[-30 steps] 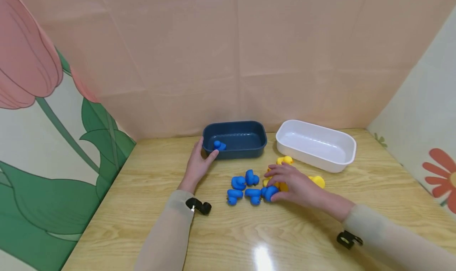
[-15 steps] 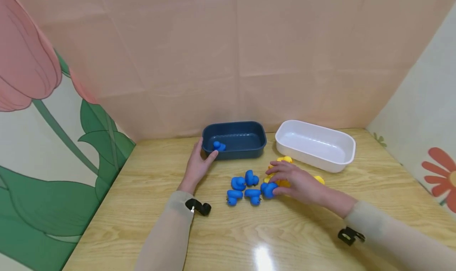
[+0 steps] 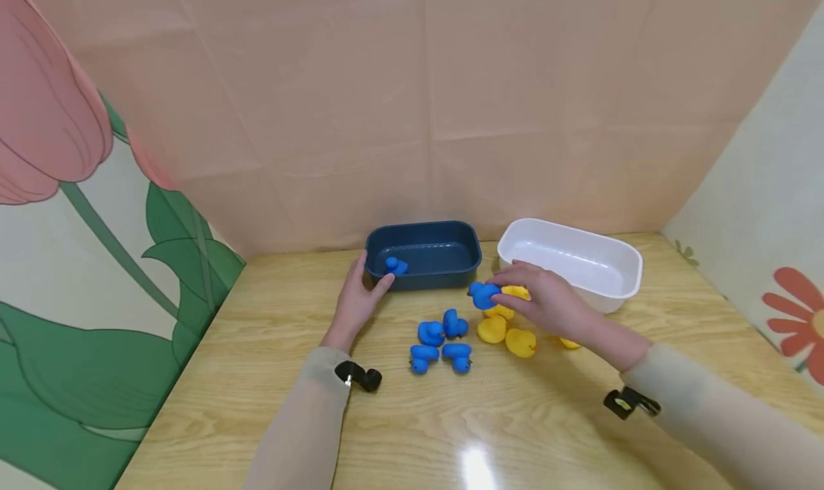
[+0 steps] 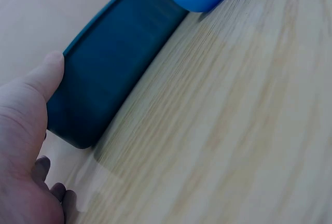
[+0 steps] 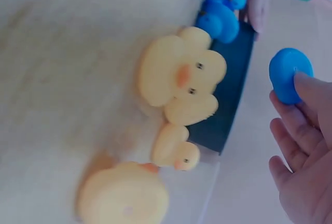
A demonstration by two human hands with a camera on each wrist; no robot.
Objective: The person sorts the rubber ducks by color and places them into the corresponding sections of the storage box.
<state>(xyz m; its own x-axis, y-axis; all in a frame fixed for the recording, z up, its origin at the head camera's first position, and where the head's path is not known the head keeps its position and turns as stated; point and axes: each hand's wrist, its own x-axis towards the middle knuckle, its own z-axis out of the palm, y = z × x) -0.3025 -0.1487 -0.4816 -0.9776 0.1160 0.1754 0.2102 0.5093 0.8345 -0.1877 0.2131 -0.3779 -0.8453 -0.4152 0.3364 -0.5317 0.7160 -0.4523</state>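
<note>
My right hand (image 3: 547, 300) pinches a blue toy duck (image 3: 484, 295) between thumb and fingers, above the yellow toy ducks (image 3: 520, 343). In the right wrist view the held duck (image 5: 285, 73) shows clear of the table. My left hand (image 3: 355, 300) rests at the left end of a dark blue tub (image 3: 438, 282). Its thumb touches the rim in the left wrist view, with the fingers along the tub's end. One blue duck (image 3: 396, 265) lies inside that tub. Several more blue ducks (image 3: 430, 332) lie on the table in front of it.
A white tub (image 3: 605, 300) stands right of the dark one, partly behind my right hand. Both stand on the wooden table (image 3: 386, 433) near a pink backdrop (image 3: 335, 118). A flower-printed sheet hangs at each side.
My right hand has taken the rightmost blue duck from the table and lifted it up and away toward the tubs, uncovering yellow ducks. The left hand stays at the dark tub.
</note>
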